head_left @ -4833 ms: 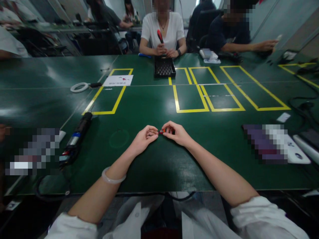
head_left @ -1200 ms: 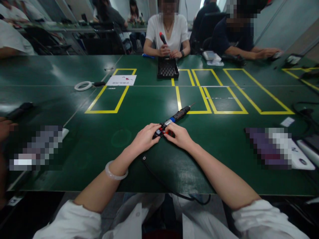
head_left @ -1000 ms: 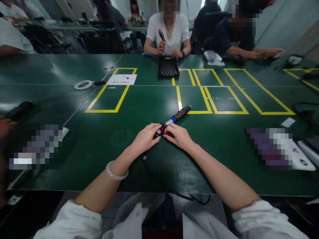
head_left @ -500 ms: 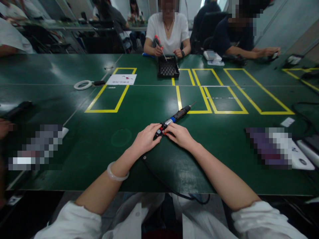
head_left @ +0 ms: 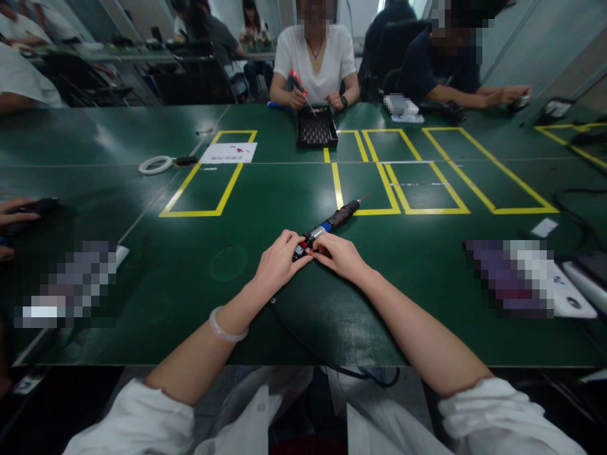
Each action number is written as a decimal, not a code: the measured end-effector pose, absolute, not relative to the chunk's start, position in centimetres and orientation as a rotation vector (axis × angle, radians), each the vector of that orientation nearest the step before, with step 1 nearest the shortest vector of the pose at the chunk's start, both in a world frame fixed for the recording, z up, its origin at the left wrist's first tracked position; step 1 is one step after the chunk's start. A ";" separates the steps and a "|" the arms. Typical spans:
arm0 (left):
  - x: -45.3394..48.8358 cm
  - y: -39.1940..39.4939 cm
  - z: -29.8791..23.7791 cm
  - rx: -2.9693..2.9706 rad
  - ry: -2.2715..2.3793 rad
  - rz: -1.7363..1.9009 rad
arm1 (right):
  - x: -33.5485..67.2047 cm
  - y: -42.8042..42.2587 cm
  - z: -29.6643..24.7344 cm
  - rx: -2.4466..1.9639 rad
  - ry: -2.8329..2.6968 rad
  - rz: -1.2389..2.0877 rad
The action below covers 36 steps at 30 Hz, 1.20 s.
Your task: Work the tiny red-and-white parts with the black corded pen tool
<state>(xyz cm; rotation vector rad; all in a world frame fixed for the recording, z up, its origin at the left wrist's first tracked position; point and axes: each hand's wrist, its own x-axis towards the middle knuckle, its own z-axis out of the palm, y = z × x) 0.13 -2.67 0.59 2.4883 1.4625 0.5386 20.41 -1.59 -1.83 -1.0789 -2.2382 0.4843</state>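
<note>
An electric screwdriver [head_left: 337, 218] lies slantwise on the green table, its thin bit pointing away to the upper right. Its body shows a blue band and a silver section, and red and orange parts are exposed at the near end. My left hand [head_left: 279, 260] has its fingers closed on that near end from the left. From the right, my right hand [head_left: 342, 258] pinches at the same end, beside the silver section. The fingertips partly hide what lies between them. A black cable [head_left: 308, 344] runs from under my left wrist over the table's front edge.
Yellow tape outlines [head_left: 231, 189] mark the green table [head_left: 156, 278]. A white tape roll [head_left: 155, 165] and a paper sheet [head_left: 229, 152] lie left. Across, a person holds a red-handled screwdriver [head_left: 296, 81] over a black tray [head_left: 317, 140]. Blurred items [head_left: 507, 275] lie right; another person's hand [head_left: 19, 212] is left.
My left hand has shifted slightly at the screwdriver's near end, uncovering more of the red part. My right hand stays in place. At far left, another person's hand has come further into view.
</note>
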 end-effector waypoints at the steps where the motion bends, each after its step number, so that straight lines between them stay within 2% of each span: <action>1: 0.1 -2.7 0.6 2.490 1.465 0.528 | 20.4 -1.6 -1.8 -1.076 -2.229 0.493; 14: -6.0 -4.6 1.1 2.413 1.597 0.491 | 20.8 -2.0 -1.4 -1.094 -2.199 0.521; 25: -17.0 -10.2 1.4 2.213 2.155 0.460 | 20.6 -2.1 -1.6 -1.093 -2.229 0.552; 36: -24.9 -12.3 1.9 1.980 2.632 0.178 | 20.5 -1.9 -2.0 -1.097 -2.245 0.546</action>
